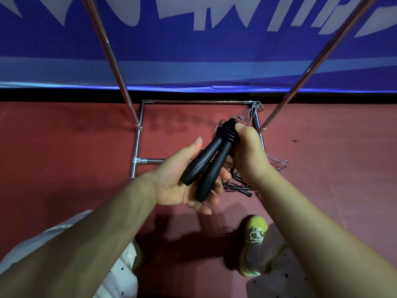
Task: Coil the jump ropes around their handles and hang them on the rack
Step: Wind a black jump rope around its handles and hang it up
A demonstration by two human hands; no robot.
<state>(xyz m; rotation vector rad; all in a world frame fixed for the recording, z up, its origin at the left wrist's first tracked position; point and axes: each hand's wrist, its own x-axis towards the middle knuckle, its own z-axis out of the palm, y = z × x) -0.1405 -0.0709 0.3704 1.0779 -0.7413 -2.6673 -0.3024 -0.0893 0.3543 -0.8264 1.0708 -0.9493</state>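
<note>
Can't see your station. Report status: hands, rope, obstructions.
Right hand grips coiled end of black handles. Left hand open, cradling them. Loose ropes piled on rack base.

I'm seeing both handles (206, 166) lying side by side across my left hand (182, 186), right hand (247, 153) gripping their far ends. Rack base (137, 147) is sitting on the floor (64, 158) behind, loose ropes (277, 166) piling at its right side, shoe (253, 244) nearest me.

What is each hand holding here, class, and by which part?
Right hand grips the two black handles at their rope-wrapped top ends; left hand cradles their lower ends on open fingers.
</note>
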